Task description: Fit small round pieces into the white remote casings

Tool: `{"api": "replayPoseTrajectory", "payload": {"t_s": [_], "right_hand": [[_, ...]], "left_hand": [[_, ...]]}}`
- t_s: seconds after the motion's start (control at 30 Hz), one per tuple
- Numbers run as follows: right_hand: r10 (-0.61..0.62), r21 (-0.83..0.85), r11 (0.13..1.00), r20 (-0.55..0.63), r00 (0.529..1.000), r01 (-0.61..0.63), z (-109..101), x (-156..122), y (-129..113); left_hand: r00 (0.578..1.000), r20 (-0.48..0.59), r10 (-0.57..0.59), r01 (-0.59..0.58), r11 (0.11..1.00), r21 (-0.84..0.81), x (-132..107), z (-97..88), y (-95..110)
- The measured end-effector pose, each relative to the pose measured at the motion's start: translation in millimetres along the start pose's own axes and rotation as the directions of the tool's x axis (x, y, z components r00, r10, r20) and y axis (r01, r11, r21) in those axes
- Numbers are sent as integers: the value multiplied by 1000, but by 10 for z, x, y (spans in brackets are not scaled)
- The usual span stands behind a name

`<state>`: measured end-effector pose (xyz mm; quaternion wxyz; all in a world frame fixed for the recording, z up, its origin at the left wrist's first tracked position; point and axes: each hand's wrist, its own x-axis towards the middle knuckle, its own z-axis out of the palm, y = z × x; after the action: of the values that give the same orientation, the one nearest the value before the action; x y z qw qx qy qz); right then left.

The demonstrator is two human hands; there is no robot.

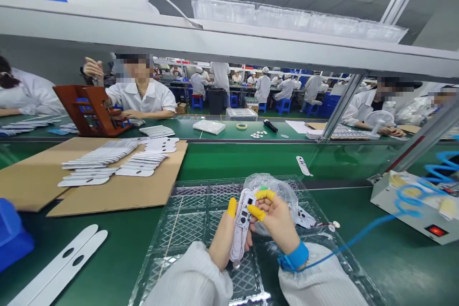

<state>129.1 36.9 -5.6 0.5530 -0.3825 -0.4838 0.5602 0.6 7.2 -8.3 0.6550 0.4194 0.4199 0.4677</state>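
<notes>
Your white sleeves point(190, 277) run up to both hands above a clear ridged plastic tray point(182, 229). Your left hand point(224, 234) clasps a slim white electronic board point(239, 220) lengthwise, and your right hand point(276, 222) pinches its far end with yellow finger cots point(260, 203), beside a crumpled plastic bag point(278, 191).

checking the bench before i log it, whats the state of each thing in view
left hand: gripping the panel, yellow cot on thumb
right hand: pinching the panel, yellow finger cots
white panel: held up, components showing
clear plastic bag: crumpled behind the hands
blue wrist strap: fastened, cord attached
red switch: lit
</notes>
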Motion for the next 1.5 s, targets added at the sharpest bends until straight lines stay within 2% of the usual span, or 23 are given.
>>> {"api": "replayPoseTrajectory", "payload": {"t_s": [0.13, 0.27, 0.5, 0.8, 0.87, 1.0, 1.13, 1.23, 1.4, 1.43, 1.5], "right_hand": [[-27, -70, 997, -69, 997, 22, -18, 8, 26], [-52, -79, 996, -100, 994, 44, -29, 26, 44], [-63, -78, 995, -49, 997, 59, -52, 3, -22], [-76, -87, 994, -108, 991, 67, -60, 19, 18], [-33, -40, 999, -78, 996, 30, -60, 27, 6], [46, 23, 999, 65, 997, -48, -63, 23, -39], [39, 66, 997, 20, 999, -40, -98, 36, -14], [41, 86, 995, -12, 999, -40, -123, 53, 42], [25, 68, 997, -39, 999, -22, -175, 75, 77], [25, 36, 999, -22, 999, -24, -205, 87, 71], [36, -162, 986, 24, 999, -32, -301, 129, 58]], "left_hand": [[1000, 25, 2, -3, 999, 50, 14, -15, -3], [999, 35, 10, -13, 997, 71, -6, 31, 86], [997, 67, 38, -45, 994, 101, -64, 67, 184], [996, 81, 34, -40, 997, 68, -41, 63, 176], [994, 103, 33, -40, 996, 73, -38, 58, 173], [992, 126, 18, -37, 988, 148, -42, 56, 174], [994, 111, 0, -28, 967, 252, -21, 46, 154], [994, 106, -27, -9, 946, 323, 10, -20, 156], [966, 214, -147, 46, 908, 417, 5, -285, 291], [962, 226, -155, 50, 910, 412, -6, -352, 327], [970, 211, -123, 39, 930, 365, -22, -488, 389]]}}
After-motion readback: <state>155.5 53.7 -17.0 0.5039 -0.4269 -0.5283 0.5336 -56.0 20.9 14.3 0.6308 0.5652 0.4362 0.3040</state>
